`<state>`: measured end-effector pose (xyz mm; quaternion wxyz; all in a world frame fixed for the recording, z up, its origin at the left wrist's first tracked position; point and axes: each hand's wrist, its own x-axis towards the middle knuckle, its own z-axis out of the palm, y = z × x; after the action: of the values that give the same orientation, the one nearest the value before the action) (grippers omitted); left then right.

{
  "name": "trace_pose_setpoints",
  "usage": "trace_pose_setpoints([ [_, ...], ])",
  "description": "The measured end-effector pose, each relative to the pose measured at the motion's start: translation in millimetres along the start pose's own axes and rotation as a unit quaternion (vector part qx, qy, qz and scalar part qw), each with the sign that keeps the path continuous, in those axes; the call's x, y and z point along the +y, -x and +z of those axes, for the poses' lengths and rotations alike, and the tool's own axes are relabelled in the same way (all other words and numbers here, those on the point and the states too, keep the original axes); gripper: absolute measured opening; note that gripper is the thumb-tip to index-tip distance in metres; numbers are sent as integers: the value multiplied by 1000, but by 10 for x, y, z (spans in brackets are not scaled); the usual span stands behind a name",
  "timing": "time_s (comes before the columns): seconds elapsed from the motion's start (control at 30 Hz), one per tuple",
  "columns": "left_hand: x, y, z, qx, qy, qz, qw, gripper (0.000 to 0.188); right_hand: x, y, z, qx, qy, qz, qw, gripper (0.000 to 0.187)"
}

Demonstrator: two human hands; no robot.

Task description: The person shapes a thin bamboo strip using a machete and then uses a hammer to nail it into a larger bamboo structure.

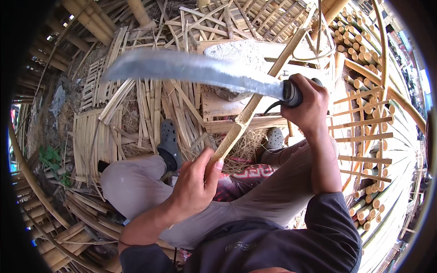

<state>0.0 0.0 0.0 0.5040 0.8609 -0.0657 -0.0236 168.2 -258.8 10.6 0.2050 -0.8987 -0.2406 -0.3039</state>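
Note:
My right hand (306, 98) is wrapped around the black handle of a machete (191, 70), whose long, slightly curved blade points left and blurs toward its tip. The blade crosses over a split bamboo strip (248, 111); whether it touches the strip, I cannot tell. That strip slants from my left hand (195, 184) up to the far right, passing over a low wooden block. My left hand grips its near end, thumb on top. A notch or node shows partway along the strip.
A pale, rough stone (234, 51) rests on the wooden block (223, 107) ahead of me. Bamboo strips (150, 102) litter the ground at left. Stacked bamboo poles (359, 43) and a slatted bamboo lattice (362, 132) stand at right. My feet wear grey clogs (168, 139).

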Motion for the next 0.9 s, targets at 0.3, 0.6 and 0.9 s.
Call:
trace_pose_setpoints([
  [0.3,-21,-45,-13,-3,2,13,1000,25,83,0,25,39,7,24,999,26],
  [0.6,-34,-76,97,-16,43,55,997,25,278,-136,-187,62,58,77,993,15],
  [0.9,55,14,-11,-16,56,52,997,26,795,-178,-352,103,194,172,960,7],
])
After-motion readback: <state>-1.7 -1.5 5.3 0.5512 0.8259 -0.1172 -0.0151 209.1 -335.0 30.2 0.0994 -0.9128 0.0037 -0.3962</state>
